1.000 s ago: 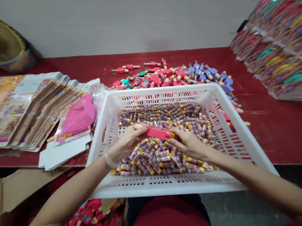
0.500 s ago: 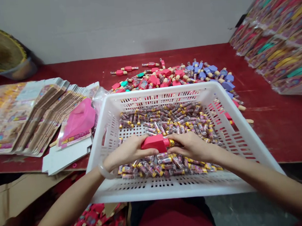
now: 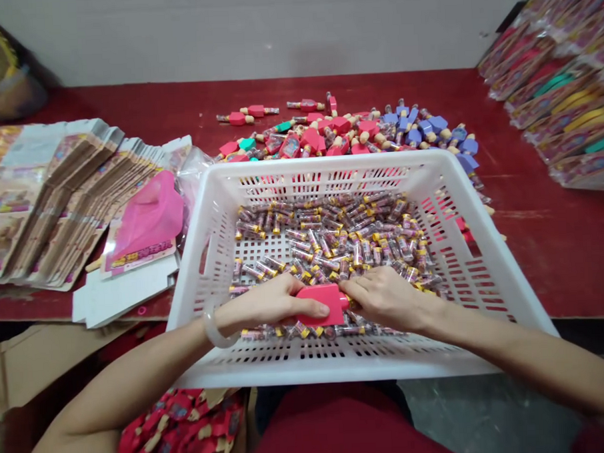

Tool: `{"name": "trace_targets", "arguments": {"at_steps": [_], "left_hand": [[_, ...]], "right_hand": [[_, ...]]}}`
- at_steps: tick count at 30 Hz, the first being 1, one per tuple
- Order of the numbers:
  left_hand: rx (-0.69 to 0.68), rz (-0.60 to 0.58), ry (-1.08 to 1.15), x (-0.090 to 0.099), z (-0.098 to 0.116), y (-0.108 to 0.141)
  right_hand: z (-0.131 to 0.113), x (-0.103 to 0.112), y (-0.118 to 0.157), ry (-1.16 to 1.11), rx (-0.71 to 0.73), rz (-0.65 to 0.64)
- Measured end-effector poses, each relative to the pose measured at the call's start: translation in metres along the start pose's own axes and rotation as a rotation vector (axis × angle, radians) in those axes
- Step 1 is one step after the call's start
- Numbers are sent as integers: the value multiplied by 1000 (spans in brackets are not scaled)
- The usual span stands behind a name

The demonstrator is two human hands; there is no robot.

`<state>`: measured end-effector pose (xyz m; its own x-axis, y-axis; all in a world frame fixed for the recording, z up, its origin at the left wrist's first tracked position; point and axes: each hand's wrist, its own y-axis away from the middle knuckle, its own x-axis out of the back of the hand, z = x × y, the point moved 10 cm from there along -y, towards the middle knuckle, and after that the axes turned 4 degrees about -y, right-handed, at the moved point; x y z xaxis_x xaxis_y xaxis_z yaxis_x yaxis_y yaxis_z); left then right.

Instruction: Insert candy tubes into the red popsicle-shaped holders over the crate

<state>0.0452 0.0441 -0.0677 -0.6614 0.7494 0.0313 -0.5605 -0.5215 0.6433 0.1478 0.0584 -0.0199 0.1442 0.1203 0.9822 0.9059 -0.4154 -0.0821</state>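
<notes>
My left hand (image 3: pixel 280 302) is closed round a red block-shaped piece (image 3: pixel 330 300), its thumb lying along the near face. A short pinkish neck (image 3: pixel 344 301) sticks out of the piece's right end. My right hand (image 3: pixel 380 295) is closed at that neck, fingers curled in, on a small tube with a yellow end that the fingers mostly hide. Both hands are over a white slotted plastic basket (image 3: pixel 333 372). Many small clear wrapped tubes with yellow caps (image 3: pixel 323 242) lie scattered over the basket's floor.
Behind the basket is a heap of red pieces (image 3: pixel 311 139) and purple pieces (image 3: pixel 422 128) on the red table (image 3: pixel 141 103). Stacked printed cards (image 3: pixel 75 203) and a pink scoop-like item (image 3: pixel 151 213) are left. Packed bags (image 3: pixel 567 101) stand right. Below is a box of red pieces (image 3: pixel 180 425).
My right hand has turned so its knuckles face up, its fingers now curled tighter at the piece's end. The red piece has rotated slightly, and the camera view has shifted.
</notes>
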Motion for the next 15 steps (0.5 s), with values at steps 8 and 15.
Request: {"name": "trace_targets", "arguments": {"at_steps": [8, 15], "left_hand": [[2, -6, -42, -7, 1, -2], [-521, 582, -1328, 13, 52, -1]], "right_hand": [[8, -6, -1, -28, -187, -133], [32, -81, 14, -1157, -592, -559]]}}
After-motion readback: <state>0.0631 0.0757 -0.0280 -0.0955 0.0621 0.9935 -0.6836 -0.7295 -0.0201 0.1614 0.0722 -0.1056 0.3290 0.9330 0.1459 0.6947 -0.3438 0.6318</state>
